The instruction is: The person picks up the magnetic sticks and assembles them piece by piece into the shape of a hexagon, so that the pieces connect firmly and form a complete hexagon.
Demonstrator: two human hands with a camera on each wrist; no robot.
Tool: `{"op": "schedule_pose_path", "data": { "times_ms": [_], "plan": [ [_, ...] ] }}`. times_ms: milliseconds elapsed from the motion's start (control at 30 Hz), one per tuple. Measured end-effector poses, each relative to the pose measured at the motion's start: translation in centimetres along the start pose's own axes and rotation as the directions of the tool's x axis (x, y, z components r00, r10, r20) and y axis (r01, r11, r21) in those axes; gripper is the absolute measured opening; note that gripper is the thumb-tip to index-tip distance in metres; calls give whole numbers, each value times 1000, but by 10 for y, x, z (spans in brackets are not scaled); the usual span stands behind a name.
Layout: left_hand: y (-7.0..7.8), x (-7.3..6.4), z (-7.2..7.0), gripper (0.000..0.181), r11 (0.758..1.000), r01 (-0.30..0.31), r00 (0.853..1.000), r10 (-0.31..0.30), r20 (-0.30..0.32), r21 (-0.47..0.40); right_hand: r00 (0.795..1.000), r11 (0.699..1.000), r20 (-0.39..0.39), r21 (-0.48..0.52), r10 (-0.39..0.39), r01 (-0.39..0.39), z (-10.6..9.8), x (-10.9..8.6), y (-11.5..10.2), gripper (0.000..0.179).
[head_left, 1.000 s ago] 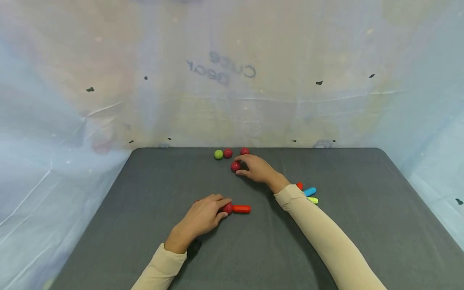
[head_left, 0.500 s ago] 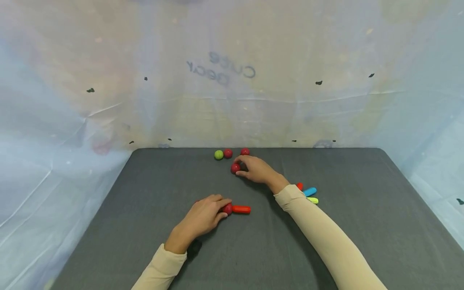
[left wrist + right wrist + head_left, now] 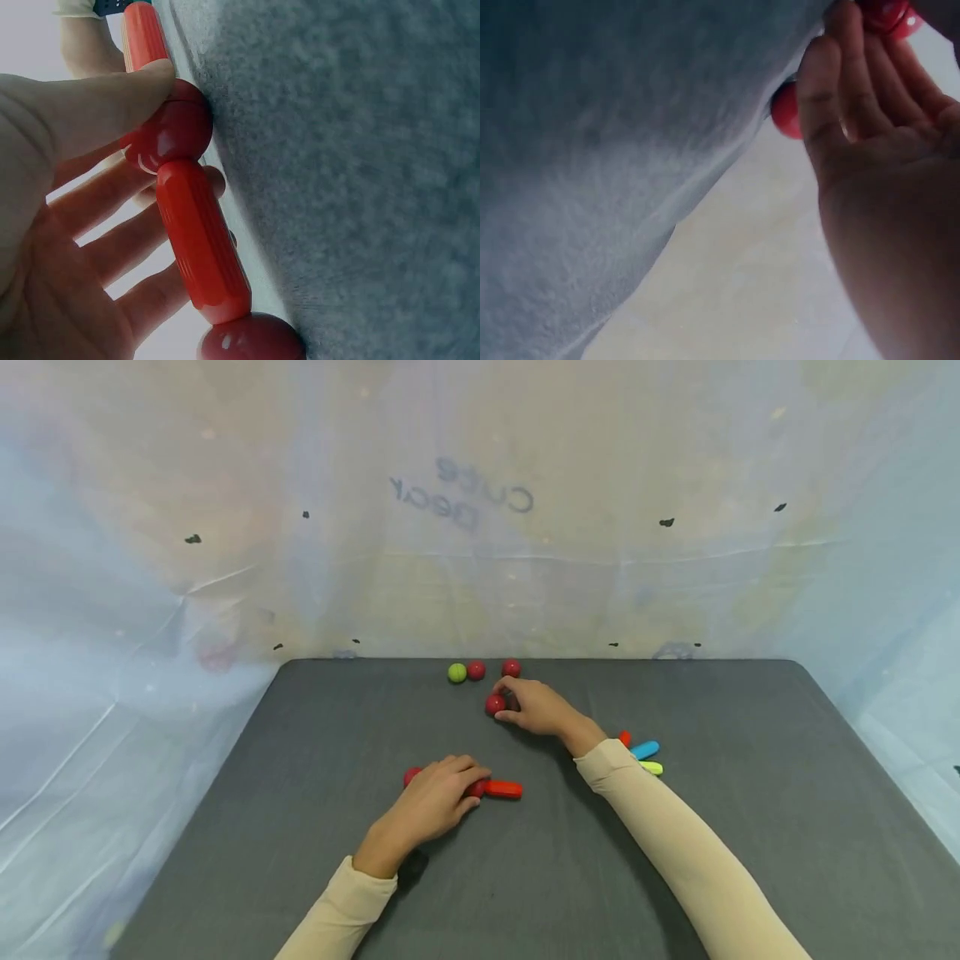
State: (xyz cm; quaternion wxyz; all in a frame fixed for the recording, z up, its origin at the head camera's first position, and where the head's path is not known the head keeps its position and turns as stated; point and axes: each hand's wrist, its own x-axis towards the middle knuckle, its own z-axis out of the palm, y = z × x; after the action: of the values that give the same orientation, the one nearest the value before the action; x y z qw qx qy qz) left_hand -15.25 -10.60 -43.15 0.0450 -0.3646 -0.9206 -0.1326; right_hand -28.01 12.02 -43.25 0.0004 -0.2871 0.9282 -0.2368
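My left hand (image 3: 427,802) grips a red ball (image 3: 172,131) between thumb and fingers. That ball sits in a row with red ridged sticks: one stick (image 3: 202,240) runs under the palm to another red ball (image 3: 251,341), and a second stick (image 3: 503,789) points right. My right hand (image 3: 540,706) pinches a single red ball (image 3: 495,704) farther back, thumb on the near side and fingers on the far side. In the right wrist view this ball (image 3: 885,15) is cut off by the top edge.
At the far edge of the grey table (image 3: 337,710) lie a green ball (image 3: 457,673), a red ball (image 3: 476,670) beside it and another red ball (image 3: 512,668). By the right forearm are a red stick (image 3: 625,738), a blue stick (image 3: 645,749) and a yellow-green stick (image 3: 652,767), partly hidden.
The right hand's ball has come slightly nearer. My left hand has slid a little right, so the red ball at the row's left end shows more. The head view has shifted slightly.
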Motion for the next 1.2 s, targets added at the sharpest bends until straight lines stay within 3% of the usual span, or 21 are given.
{"op": "schedule_pose_path", "data": {
  "times_ms": [300, 467, 900, 1067, 1200],
  "plan": [
    [-4, -3, 1, 34, 1000, 17, 1000, -17, -6, 13, 999, 995, -26, -91, -36, 33, 5, -22, -12, 42],
    [-5, -7, 0, 34, 999, 41, 999, -41, -7, 8, 997, 997, -66, -58, -50, 46, 5, -40, -21, 40],
    [-4, -8, 0, 32, 998, 69, 998, -69, -17, 2, 989, 997, -129, -16, 75, -78, -11, -100, -44, 38],
    [-5, -7, -1, 29, 998, 63, 998, -63, -30, -4, 982, 993, -149, 8, 119, -119, -17, -115, -53, 36],
    [-8, -9, 1, 28, 998, 59, 998, -59, -30, 4, 984, 994, -143, 28, 108, -105, -17, -120, -60, 36]
  ]
}}
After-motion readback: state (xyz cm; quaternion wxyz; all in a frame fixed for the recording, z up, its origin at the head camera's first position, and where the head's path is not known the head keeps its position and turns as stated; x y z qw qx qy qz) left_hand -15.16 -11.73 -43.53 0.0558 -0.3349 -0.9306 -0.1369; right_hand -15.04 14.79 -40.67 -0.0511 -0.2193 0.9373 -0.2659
